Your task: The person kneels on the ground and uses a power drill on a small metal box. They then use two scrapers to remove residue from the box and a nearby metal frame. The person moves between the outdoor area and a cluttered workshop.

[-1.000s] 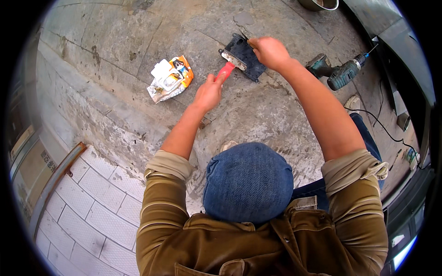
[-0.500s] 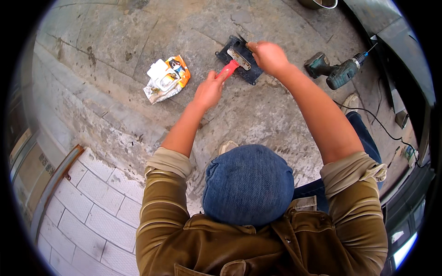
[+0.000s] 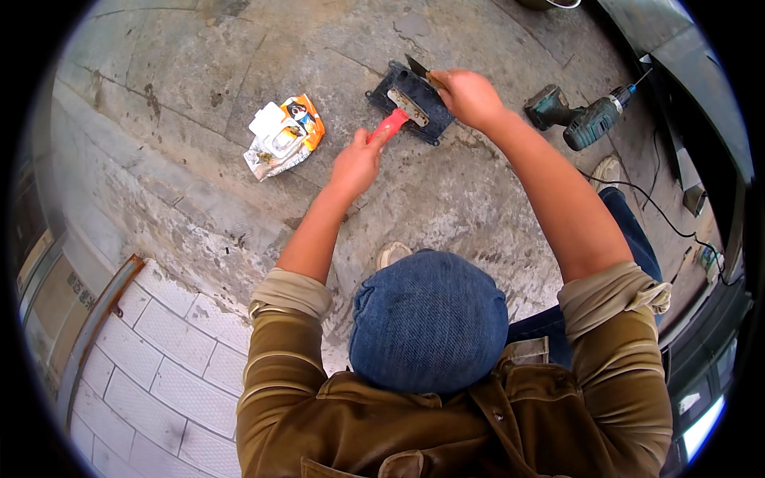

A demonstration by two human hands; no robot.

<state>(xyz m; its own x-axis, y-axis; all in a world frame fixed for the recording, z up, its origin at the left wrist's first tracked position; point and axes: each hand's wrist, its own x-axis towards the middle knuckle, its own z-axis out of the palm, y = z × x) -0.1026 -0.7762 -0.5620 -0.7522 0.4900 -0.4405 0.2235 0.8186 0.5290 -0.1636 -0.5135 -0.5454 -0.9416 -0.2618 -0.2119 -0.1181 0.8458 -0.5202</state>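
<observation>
My left hand (image 3: 356, 165) is closed around the red handle of a scraper (image 3: 389, 126), whose wide metal head carries pale, dirty residue. That head is over a flat black plastic tray-like piece (image 3: 390, 81) lying on the ground. In my closed right hand (image 3: 472, 97) is a putty knife (image 3: 417, 67) with a dark blade and a brownish handle. Its blade is tilted at the far edge of the black piece, close to the scraper head. Whether the two blades touch I cannot tell.
An orange-and-white wipes pack (image 3: 285, 137) lies left of my hands on the stained concrete (image 3: 199, 88). A cordless drill (image 3: 586, 119) rests to the right, with a black cable (image 3: 665, 221) beyond my foot. Part of a bucket (image 3: 550, 3) shows at the top right.
The putty knife in my right hand has turned, so more of its blade shows. The scraper in my left hand and the black piece appear slightly further left.
</observation>
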